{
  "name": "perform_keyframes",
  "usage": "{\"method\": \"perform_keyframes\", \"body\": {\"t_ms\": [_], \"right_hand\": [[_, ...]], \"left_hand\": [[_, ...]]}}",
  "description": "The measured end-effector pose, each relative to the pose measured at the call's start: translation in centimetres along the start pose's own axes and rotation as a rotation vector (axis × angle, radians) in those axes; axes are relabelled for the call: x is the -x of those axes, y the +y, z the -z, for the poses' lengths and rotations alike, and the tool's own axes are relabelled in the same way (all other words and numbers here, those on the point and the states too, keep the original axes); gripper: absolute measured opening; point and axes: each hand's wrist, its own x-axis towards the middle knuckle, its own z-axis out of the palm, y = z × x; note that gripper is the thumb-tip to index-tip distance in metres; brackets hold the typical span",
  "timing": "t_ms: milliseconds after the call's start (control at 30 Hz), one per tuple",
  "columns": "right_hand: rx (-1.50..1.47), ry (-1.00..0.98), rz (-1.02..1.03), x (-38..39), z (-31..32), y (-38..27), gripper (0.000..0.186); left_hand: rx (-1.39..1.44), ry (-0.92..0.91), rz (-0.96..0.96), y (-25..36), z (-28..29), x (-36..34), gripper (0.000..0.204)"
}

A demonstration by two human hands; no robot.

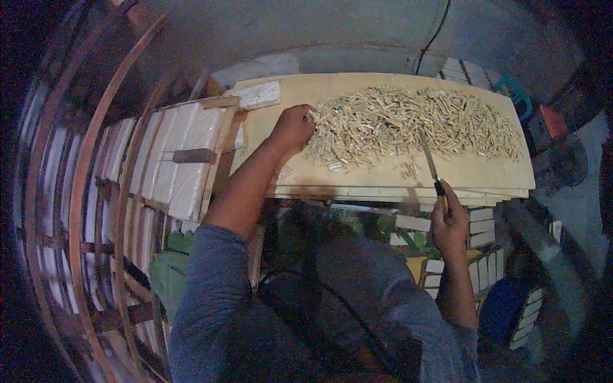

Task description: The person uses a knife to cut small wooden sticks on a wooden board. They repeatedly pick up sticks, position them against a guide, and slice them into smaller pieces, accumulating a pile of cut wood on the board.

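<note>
A wide heap of short pale sticks (pixel 472 124) lies on a cream board (pixel 332 180). At the heap's left end, my left hand (pixel 294 127) has its fingers curled together, with a small pale piece at the fingertips, too small to make out. My right hand (pixel 449 220) grips the dark and light-brown handle of a long-bladed knife (pixel 431 163) below the board's front edge. The blade slants up and left over the heap's lower part. A white slab (pixel 258 94) rests on the board's back left.
Stacked white panels (pixel 179 134) in wooden framing stand at left, beside curved upright slats (pixel 96 153). White blocks (pixel 482 226) are stacked below the board at right. A green cloth (pixel 172 274) lies lower left. A teal plastic object (pixel 516 96) and a dark cable (pixel 434 35) are behind.
</note>
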Motion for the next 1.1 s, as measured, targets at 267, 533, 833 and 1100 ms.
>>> {"method": "perform_keyframes", "body": {"t_ms": [267, 533, 833, 1100], "right_hand": [[0.041, 0.154, 0.001, 4.5, 4.2, 5.8, 0.044], [-0.095, 0.218, -0.220, 8.1, 7.7, 9.1, 0.049], [-0.172, 0.201, -0.212, 8.7, 9.7, 12.4, 0.044], [-0.114, 0.160, -0.202, 8.7, 12.0, 14.8, 0.051]], "left_hand": [[-0.104, -0.013, -0.280, 5.6, -1.2, -5.2, 0.036], [0.017, -0.167, -0.185, 10.3, -2.0, -7.2, 0.027], [-0.037, -0.170, -0.299, 13.3, -6.4, -9.8, 0.021], [-0.275, -0.076, -0.328, 18.6, -9.7, -10.1, 0.063]]}}
